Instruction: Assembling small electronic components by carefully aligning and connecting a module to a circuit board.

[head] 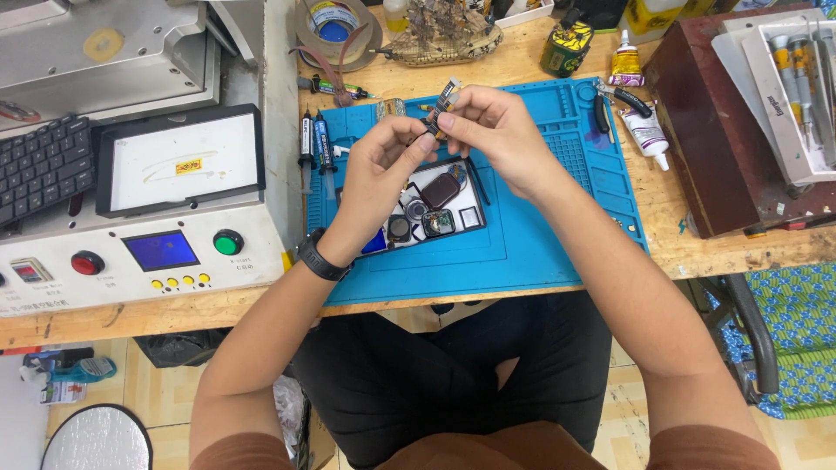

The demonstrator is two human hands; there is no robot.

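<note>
While both hands meet above the upper middle of the frame, here is how it stands.

Left hand: the left hand [383, 157], a black wristband [320, 259] below it, has fingers pinched shut on the lower end of a small dark slender tube with a pale tip [440, 106].

Right hand: the right hand [496, 130] pinches the same tube from the other side, fingers curled in tight; whether it turns a cap I cannot tell.

Tube: held tilted in the air, over the blue silicone work mat [540, 226], touching nothing else.

Progress: a judgement only — the white tray of small round and square watch-like parts [435, 209] lies open just under the hands, the parts apart and loose, so the handling of them looks under way, not finished.

Surroundings: black pens [313, 139] stand at the mat's left edge; a pale machine with red and green buttons [157, 252] fills the left of the frame; a white glue bottle [646, 132] lies at the mat's upper right; a dark red box [705, 122] sits far right.

In the way: nothing lies between hands and tray.
</note>
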